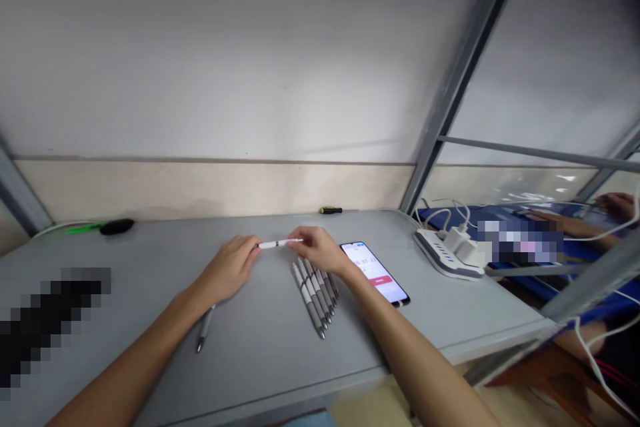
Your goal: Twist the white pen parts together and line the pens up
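Note:
Both my hands hold one white pen (pixel 279 243) level above the grey table (pixel 125 293). My left hand (pixel 231 268) pinches its left end and my right hand (pixel 320 250) pinches its right end. Just below my right hand, several white and grey pens (pixel 314 293) lie side by side in a row. One more pen (pixel 205 328) lies alone under my left forearm.
A phone (pixel 376 272) with a lit screen lies right of the pens. A white power strip (pixel 447 252) with plugged chargers sits at the table's right edge. A small screwdriver (pixel 331 210) and a black object (pixel 117 227) lie by the wall. Another person's arms (pixel 575 227) show at far right.

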Action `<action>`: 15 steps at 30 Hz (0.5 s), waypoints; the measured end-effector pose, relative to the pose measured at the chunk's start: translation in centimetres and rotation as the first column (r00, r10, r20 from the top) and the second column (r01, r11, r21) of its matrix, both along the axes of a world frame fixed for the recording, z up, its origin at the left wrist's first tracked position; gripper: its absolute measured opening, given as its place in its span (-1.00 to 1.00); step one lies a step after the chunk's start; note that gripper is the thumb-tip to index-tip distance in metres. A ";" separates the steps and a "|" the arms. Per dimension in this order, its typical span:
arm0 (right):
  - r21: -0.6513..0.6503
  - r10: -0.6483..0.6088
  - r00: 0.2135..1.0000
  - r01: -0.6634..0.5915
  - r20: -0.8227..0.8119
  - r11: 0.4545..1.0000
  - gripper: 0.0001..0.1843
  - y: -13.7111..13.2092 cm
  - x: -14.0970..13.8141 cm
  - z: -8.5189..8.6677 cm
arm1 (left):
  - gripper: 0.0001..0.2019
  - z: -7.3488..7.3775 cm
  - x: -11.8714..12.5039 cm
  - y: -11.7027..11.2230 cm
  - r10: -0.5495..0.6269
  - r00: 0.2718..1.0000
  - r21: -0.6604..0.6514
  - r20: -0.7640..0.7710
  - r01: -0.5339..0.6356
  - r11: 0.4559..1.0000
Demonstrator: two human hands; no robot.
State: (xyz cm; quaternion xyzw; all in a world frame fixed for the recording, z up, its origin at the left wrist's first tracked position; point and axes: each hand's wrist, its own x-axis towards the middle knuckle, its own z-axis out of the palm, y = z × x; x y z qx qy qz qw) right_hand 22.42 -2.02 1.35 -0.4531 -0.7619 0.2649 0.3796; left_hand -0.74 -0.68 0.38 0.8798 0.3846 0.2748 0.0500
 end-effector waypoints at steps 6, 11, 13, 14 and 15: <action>0.024 -0.001 0.999 0.002 -0.048 1.000 -0.71 0.0 0.0 -0.1 | -0.71 0.0 -0.1 0.1 -0.004 1.000 -0.002 0.016 0.004 1.000; 0.011 -0.010 1.000 0.010 0.022 1.000 -0.71 0.0 -0.1 0.1 | -0.71 0.1 0.0 -0.1 -0.014 1.000 -0.008 0.028 0.014 1.000; 0.016 -0.041 0.998 0.041 0.055 0.999 -0.57 -0.1 -0.2 0.2 | -0.71 0.1 0.0 -0.1 -0.014 0.999 -0.009 0.029 0.015 1.000; 0.023 -0.053 0.997 0.051 0.054 0.998 -0.57 -0.2 -0.2 0.2 | -0.71 0.2 0.0 -0.1 -0.013 0.999 -0.010 0.030 0.013 1.000; 0.029 -0.055 0.998 0.054 0.039 0.998 -0.62 -0.3 -0.2 0.3 | -0.71 0.2 0.0 -0.1 -0.010 0.999 -0.011 0.032 0.010 1.000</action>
